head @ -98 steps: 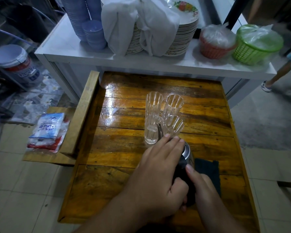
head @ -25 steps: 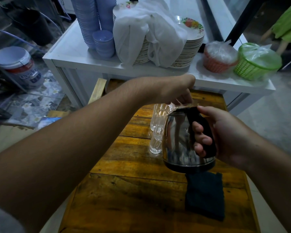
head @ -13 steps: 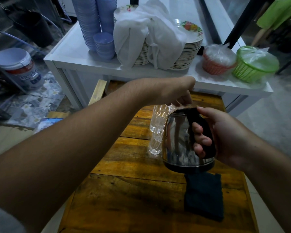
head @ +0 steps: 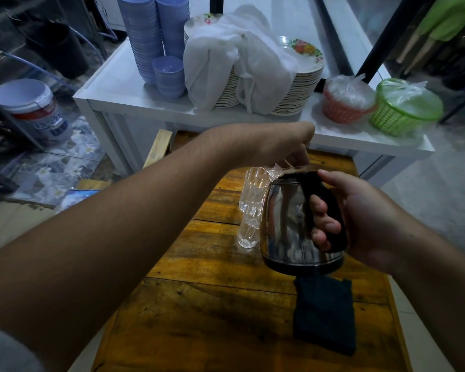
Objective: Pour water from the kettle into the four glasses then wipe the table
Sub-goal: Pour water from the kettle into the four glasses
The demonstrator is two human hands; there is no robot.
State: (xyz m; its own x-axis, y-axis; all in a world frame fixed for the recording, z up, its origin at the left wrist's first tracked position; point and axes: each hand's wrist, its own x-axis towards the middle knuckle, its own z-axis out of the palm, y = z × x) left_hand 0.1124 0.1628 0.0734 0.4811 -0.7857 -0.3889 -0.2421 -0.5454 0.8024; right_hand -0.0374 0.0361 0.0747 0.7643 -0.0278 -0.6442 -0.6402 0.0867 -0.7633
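My right hand [head: 360,221] grips the black handle of a shiny steel kettle [head: 285,224], held upright in the air above the wooden table [head: 199,304]. My left hand [head: 287,143] reaches across from the left, its fingers pinched on the kettle's lid at the top rim. The clear glasses [head: 250,210] stand clustered just behind and left of the kettle, which partly hides them. A dark folded cloth [head: 324,315] lies flat on the table below the kettle.
Behind the table stands a white counter [head: 124,95] with stacked blue bowls [head: 145,36], plates under a white cloth [head: 304,84], an orange basket [head: 344,106] and a green basket [head: 403,111]. A white bucket [head: 30,108] sits on the floor at left.
Since the earliest frame the kettle has come up from low over the table to an upright hold. Over the last second both hands and the kettle have barely moved.
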